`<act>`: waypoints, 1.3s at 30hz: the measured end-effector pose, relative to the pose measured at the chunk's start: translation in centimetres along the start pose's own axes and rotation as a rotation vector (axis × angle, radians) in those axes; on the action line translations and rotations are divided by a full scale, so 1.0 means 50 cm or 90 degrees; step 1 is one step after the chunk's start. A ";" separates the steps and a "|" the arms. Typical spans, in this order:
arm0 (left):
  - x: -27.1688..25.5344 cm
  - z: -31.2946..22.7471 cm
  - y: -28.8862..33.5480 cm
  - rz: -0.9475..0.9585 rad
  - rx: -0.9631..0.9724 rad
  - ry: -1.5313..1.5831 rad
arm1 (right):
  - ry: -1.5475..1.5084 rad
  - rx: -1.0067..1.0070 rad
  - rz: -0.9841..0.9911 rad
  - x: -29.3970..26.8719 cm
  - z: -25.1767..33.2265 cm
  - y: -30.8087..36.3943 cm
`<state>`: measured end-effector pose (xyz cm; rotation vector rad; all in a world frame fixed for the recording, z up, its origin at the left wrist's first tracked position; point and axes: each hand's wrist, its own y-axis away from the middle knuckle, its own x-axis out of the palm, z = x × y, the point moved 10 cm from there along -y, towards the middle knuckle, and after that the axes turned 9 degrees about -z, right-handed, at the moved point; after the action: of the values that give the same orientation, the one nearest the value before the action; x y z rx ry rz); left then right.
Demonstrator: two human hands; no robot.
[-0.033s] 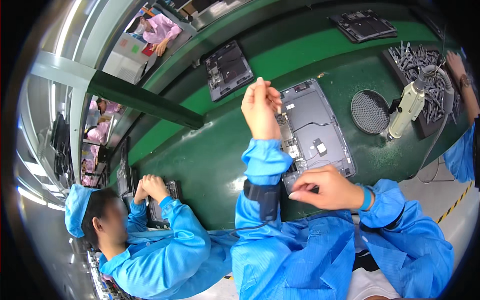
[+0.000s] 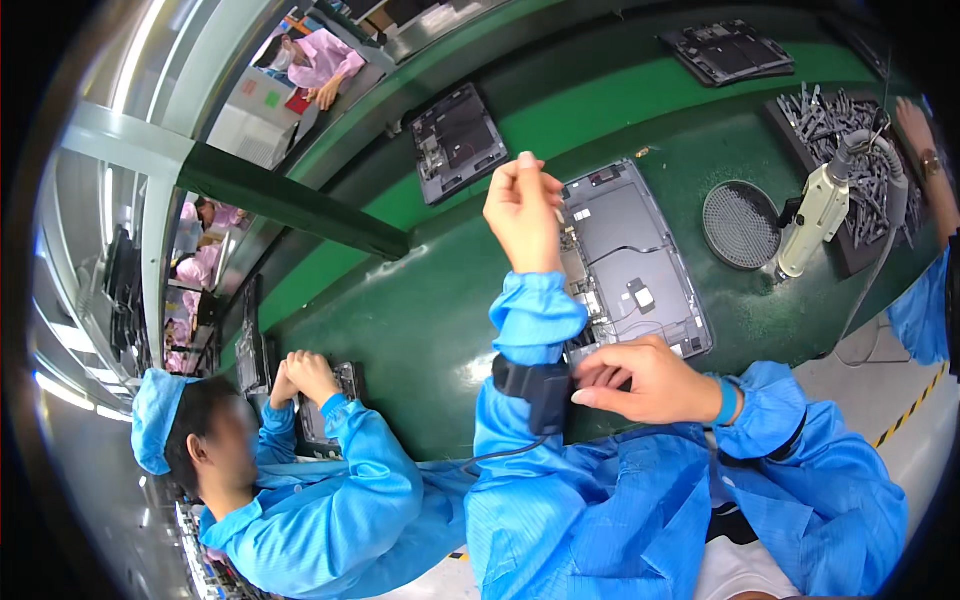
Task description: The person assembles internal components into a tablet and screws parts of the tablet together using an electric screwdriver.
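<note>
An opened laptop chassis lies on the green bench in front of me, with a circuit board along its left side and thin cables across it. My left hand is raised over its far left edge, with the fingers curled in; whatever they hold, if anything, is hidden. Over the near left corner hangs my right hand, fingers bent and thumb apart from them, with nothing visible between them. A dark band with a boxy device and cable wraps my left wrist.
To the right, a round mesh dish stands beside a cream power tool and a tray heaped with small grey parts. More opened laptops lie beyond. A co-worker sits at left; another person's arm reaches in at right.
My right thumb and fingers have parted slightly, and that hand has shifted a little. My left hand has turned slightly and its forearm moved a touch right. The chassis has stayed put.
</note>
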<state>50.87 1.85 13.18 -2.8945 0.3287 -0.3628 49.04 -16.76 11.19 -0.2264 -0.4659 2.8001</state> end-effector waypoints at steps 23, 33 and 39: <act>-0.014 -0.060 -0.069 0.105 -0.344 0.699 | -0.125 0.135 -0.052 0.001 -0.090 -0.047; -0.079 -0.095 -0.047 -0.184 0.037 0.257 | -0.033 0.125 0.108 0.057 -0.088 -0.029; 0.021 -0.150 0.057 -0.066 0.695 -0.460 | 0.065 0.181 0.152 0.096 -0.069 0.012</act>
<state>49.32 -2.41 19.88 -1.7806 -0.1285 0.3935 45.07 -14.79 7.28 -0.3824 -0.0142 3.0225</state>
